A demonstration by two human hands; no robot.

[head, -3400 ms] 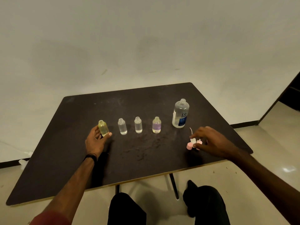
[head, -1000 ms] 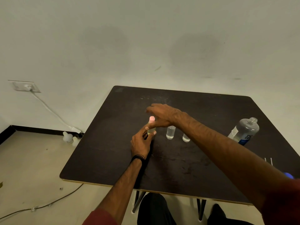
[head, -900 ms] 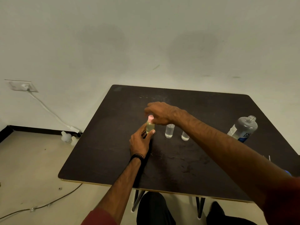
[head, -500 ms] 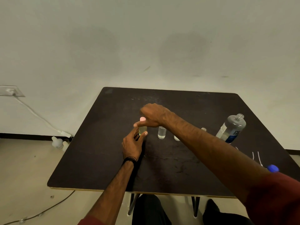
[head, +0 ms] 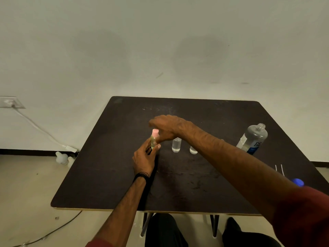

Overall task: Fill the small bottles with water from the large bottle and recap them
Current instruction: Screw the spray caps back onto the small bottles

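Note:
On the dark table (head: 195, 184) my left hand (head: 144, 158) grips the yellowish small bottle (head: 153, 139) around its lower body. A pink cap (head: 155, 132) sits on its neck. My right hand (head: 169, 128) hovers over and beside the cap, fingers curled; whether they touch it is unclear. Two clear small bottles stand uncapped to the right: one (head: 176, 144) fully visible, the other (head: 193, 150) half hidden by my right forearm. The large bottle (head: 253, 139) stands open at the right with a blue-and-white label.
A blue cap (head: 297, 182) and two thin white tubes (head: 279, 168) lie near the table's right edge. White containers (head: 62, 158) and a cable lie on the floor to the left, below a wall socket (head: 10, 102).
My right hand brought a pink cap across from the right side of the table and set it on the yellowish bottle held by my left hand. The view swung left.

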